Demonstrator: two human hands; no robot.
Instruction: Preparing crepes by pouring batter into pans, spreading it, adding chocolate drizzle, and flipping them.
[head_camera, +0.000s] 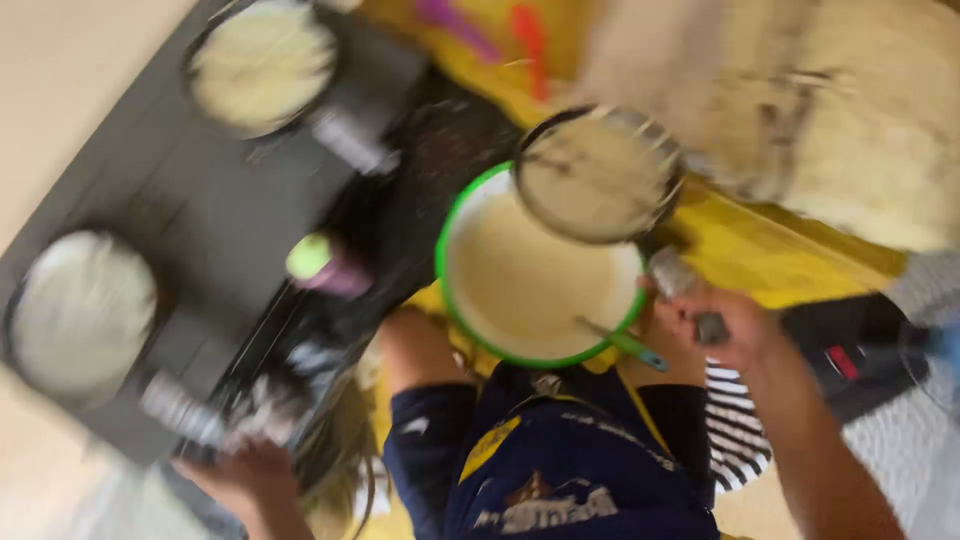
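Two hands are working over batter: the right hand (735, 330), fingers clamped on a pan handle (685, 290), is holding the small frying pan (597, 175) above the green-rimmed bowl (530, 275), while the left hand (245, 470) is gripping another handle (185, 410) at the stove (230, 200).

Blurred kitchen surfaces, mostly metal, plastic and cloth.

The stove (215, 215) at 9 o'clock looks matt dark grey metal. Its pans (82, 310) seem dark metal, holding pale, matt batter. The bowl (470, 215) at centre looks like smooth, glossy plastic with a green rim; its batter has a soft sheen. The sieve (598, 172) at 1 o'clock shows fine metal mesh and a shiny metal handle. The yellow cloth (770, 250) at 3 o'clock looks matt.
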